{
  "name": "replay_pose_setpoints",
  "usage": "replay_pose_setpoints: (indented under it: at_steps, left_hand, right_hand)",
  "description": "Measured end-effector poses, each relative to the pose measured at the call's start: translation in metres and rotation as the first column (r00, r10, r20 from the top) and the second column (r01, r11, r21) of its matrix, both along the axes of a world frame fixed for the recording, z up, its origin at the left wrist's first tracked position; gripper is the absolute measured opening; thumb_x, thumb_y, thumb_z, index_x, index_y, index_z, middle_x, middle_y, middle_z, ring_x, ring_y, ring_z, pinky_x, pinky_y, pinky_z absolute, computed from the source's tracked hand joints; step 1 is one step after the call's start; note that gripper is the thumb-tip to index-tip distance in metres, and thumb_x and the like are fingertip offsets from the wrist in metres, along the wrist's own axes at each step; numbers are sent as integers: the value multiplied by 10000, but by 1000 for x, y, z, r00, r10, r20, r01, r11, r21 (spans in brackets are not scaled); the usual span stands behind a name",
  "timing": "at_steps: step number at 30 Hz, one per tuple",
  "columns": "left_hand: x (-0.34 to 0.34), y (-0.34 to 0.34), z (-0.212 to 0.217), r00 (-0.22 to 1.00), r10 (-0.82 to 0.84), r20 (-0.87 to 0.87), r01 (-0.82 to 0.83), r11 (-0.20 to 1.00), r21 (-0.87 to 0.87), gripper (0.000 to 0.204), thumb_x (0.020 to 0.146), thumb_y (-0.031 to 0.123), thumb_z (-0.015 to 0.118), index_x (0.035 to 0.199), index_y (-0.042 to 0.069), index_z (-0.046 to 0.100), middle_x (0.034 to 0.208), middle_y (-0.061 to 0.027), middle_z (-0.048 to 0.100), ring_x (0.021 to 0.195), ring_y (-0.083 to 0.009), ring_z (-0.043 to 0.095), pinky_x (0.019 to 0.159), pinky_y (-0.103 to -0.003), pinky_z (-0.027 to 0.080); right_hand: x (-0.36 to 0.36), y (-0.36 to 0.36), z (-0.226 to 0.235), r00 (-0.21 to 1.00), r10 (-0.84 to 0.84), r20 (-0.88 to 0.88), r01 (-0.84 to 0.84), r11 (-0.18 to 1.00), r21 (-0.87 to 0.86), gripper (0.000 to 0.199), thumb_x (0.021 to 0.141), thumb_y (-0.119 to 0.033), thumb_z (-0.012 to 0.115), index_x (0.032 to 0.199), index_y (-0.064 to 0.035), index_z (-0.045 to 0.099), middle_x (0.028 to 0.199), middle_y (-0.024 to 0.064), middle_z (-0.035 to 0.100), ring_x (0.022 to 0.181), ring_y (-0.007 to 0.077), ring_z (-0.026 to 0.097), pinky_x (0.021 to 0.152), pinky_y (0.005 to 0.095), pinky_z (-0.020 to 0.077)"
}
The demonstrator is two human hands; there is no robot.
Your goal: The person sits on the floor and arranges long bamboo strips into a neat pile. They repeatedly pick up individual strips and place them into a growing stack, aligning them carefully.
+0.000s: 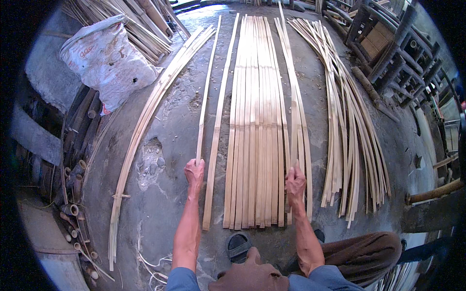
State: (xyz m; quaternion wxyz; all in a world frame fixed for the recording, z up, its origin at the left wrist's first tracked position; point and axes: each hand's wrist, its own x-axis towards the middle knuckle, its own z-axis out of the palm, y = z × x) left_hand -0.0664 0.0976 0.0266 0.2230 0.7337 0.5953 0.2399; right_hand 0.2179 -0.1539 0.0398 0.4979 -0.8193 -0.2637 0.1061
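Long flat bamboo strips (255, 160) lie side by side on the floor in front of me, their near ends roughly in line. My left hand (194, 172) is closed round the near end of a single bamboo strip (206, 97) left of that row. One loose strip (218, 126) lies between this hand and the row. At the row's right edge, my right hand (295, 183) grips another bamboo strip (293, 111), which runs away from me over the strips there. Its far end reaches the top of the view.
A bundle of strips (141, 126) lies at the left, and a looser fanned pile (349, 131) at the right. A white sack (107, 58) rests at the upper left near bamboo poles (73, 209). A wooden frame (388, 53) stands far right. The concrete floor has a broken patch (151, 162).
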Motion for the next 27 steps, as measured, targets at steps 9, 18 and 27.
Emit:
replay_pose_setpoints:
  at_steps: [9,18,27]
  left_hand:
    - [14,-26,21,952,103,288,-143,982,124,247,866,204,711,998,-2,678,908,-187,693,842,-349,670,756,-452,505]
    - [38,-60,12,948,46,315,-83,991,106,273,883,207,689,1041,-12,646,935,-202,665,872,-385,642,776,-472,496]
    - [43,-63,-30,998,8,61,-14,995,100,317,894,233,682,1069,-25,626,987,-234,647,913,-419,632,778,-494,501]
  right_hand:
    - [72,-59,-20,998,-66,8,66,989,-135,422,965,-259,536,1306,-21,603,866,133,674,757,220,641,707,377,519]
    - [63,-81,-44,946,-53,319,193,884,-425,500,915,-258,538,1315,42,548,1126,267,567,1057,421,566,911,483,471]
    - [60,-81,-55,941,-86,326,212,902,-375,485,879,-210,609,1303,22,569,1141,268,574,1068,417,573,927,482,475]
